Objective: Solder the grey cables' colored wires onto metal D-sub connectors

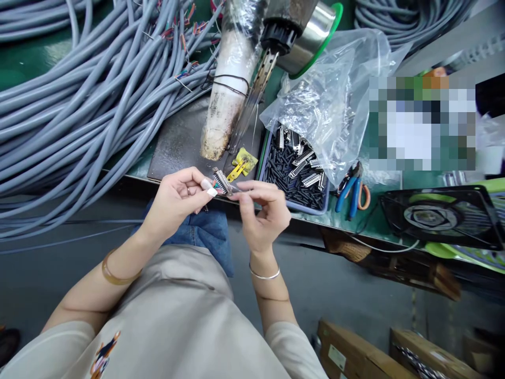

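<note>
Your left hand (179,197) pinched the plug (222,180) by its wired side, at the front edge of the bench (366,216). Your right hand (264,208) had its fingertips at the plug's other end; whether they gripped anything, I couldn't tell. Pulling the hands apart might have strained the coloured wires (216,186) loose. The soldering iron (265,71) hung just beyond, so a forward slip could have burnt you, if hot. A slack pinch risked a drop.

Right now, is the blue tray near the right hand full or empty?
The blue tray looks fairly full: black pieces and metal connectors crowd it, though a clear bag hides part.
</note>
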Demonstrator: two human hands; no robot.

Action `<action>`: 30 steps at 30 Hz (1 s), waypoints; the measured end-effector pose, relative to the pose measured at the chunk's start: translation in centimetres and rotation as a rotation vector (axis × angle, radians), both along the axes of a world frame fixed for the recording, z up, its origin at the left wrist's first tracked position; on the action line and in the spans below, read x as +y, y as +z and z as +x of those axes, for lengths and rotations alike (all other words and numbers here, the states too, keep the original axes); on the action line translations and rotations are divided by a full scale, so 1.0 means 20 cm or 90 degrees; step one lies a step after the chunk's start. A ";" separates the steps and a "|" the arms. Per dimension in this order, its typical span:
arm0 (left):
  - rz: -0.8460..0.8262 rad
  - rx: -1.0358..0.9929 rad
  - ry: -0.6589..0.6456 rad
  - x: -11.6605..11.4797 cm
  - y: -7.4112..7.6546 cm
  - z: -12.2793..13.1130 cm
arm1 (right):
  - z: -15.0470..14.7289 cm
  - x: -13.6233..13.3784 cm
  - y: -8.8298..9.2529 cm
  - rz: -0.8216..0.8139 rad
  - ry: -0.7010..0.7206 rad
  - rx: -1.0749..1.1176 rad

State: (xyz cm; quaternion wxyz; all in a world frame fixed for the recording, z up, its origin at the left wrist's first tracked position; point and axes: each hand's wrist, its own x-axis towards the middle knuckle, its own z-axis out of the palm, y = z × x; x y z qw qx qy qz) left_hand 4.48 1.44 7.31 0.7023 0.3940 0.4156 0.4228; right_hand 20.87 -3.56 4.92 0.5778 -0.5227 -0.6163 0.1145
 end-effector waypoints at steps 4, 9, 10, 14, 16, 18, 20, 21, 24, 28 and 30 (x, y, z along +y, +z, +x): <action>0.019 0.014 0.026 0.01 0.00 0.01 | -0.04 0.01 -0.01 0.020 0.014 -0.087; 0.075 0.035 0.076 0.02 0.00 0.04 | -0.06 0.04 -0.02 0.047 -0.008 -0.084; 0.085 0.032 0.081 0.03 0.00 0.04 | -0.06 0.04 -0.02 0.051 -0.002 -0.073; 0.122 0.012 0.095 0.04 0.00 0.05 | -0.05 0.07 0.00 0.047 0.012 -0.047; 0.133 0.005 0.100 0.05 0.00 0.05 | -0.05 0.08 0.00 0.044 0.007 -0.051; 0.137 0.003 0.102 0.05 -0.01 0.05 | -0.05 0.08 0.01 0.044 0.004 -0.052; 0.136 0.004 0.102 0.05 -0.01 0.05 | -0.05 0.09 0.01 0.046 0.006 -0.051; 0.137 0.007 0.102 0.05 -0.01 0.05 | -0.05 0.09 0.01 0.047 0.007 -0.051; 0.144 0.013 0.104 0.05 -0.01 0.05 | -0.05 0.10 0.00 0.051 0.006 -0.053; 0.165 0.017 0.114 0.05 0.00 0.06 | -0.05 0.10 0.02 0.054 -0.001 -0.073; 0.172 0.029 0.120 0.05 0.00 0.06 | -0.05 0.10 0.04 0.060 -0.008 -0.092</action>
